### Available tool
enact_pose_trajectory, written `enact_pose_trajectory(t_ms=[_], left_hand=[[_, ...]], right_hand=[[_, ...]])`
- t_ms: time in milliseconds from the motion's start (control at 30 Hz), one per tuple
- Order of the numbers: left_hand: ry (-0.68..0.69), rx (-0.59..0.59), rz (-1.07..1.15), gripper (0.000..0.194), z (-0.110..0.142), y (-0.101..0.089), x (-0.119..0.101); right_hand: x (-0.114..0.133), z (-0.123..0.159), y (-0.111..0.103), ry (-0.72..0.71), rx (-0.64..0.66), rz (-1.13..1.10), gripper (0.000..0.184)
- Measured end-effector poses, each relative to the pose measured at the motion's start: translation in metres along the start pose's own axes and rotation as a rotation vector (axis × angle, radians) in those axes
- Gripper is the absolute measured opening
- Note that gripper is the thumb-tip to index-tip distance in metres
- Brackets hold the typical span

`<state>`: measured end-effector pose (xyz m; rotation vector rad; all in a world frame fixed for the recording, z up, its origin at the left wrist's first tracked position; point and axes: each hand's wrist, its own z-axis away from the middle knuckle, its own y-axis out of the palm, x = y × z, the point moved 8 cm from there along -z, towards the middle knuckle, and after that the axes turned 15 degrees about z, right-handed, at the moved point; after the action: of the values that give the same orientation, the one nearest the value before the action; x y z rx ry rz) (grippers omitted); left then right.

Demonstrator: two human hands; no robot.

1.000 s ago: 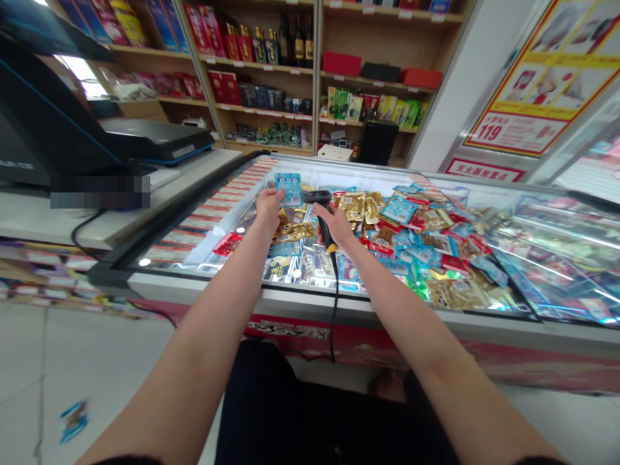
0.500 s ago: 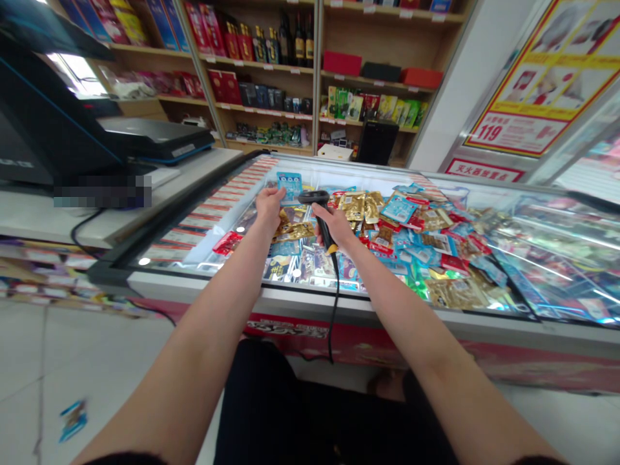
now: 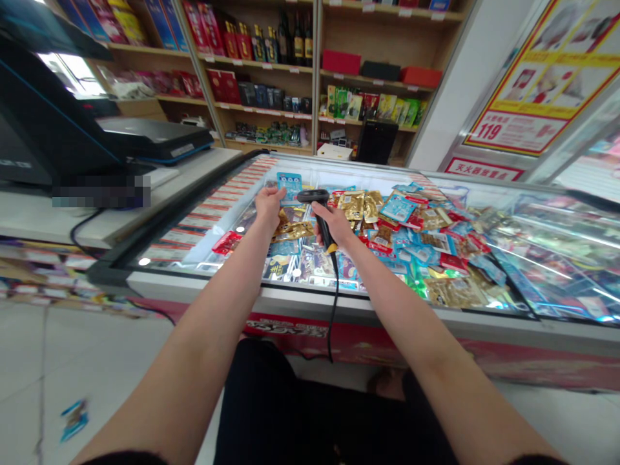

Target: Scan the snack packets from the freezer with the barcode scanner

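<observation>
My left hand (image 3: 269,202) is closed on a small blue snack packet (image 3: 289,185), holding it upright over the glass-topped chest freezer (image 3: 310,298). My right hand (image 3: 333,224) grips the handle of a black barcode scanner (image 3: 314,197), whose head points left at the packet from a short gap. The scanner's black cable (image 3: 334,303) hangs down over the freezer's front edge. Below both hands lie many gold, blue and red snack packets (image 3: 411,239) spread across the glass lid.
A black cash-register terminal (image 3: 58,123) and a flat black device (image 3: 155,139) stand on the white counter at left. Wooden shelves (image 3: 314,71) with boxes and bottles line the back wall. A poster (image 3: 547,77) hangs at right. A blue wrapper (image 3: 73,418) lies on the floor.
Almost nothing differs: the blue packet and the scanner head have shifted by only a few pixels, and both hands keep the same grip.
</observation>
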<state>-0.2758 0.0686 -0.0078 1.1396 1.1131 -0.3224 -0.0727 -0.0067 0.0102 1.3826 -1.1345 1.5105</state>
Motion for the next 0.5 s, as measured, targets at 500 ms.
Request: enact_pose_trajectory(t_ms=[500], left_hand=[[0.046, 0.002, -0.047, 0.03, -0.0058, -0.0024, -0.0008]], right_hand=[[-0.0005, 0.0015, -0.0012, 0.029, -0.001, -0.042, 0.038]])
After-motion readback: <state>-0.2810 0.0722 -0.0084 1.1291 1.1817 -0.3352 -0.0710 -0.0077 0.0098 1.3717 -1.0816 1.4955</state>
